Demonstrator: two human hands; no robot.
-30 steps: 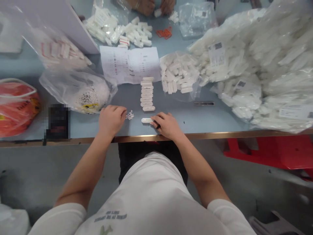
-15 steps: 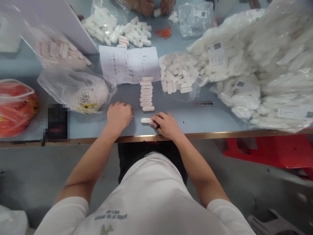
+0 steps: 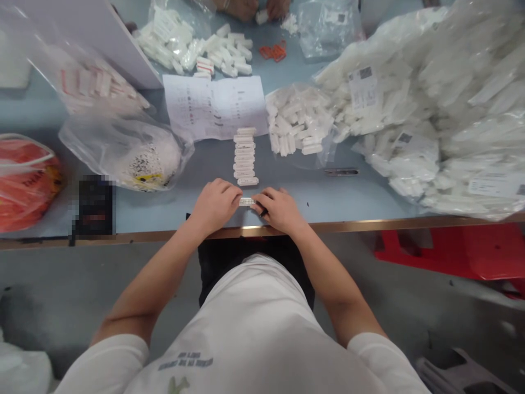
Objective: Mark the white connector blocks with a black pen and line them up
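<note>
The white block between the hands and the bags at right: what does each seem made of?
White block, between left hand and right hand: probably moulded plastic, matte, rows of small holes. Bags: thin clear film, glossy, creased, contents showing through.

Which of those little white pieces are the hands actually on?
The lone white piece near the table edge, with the left hand and right hand at its ends; the row just beyond lies untouched.
</note>
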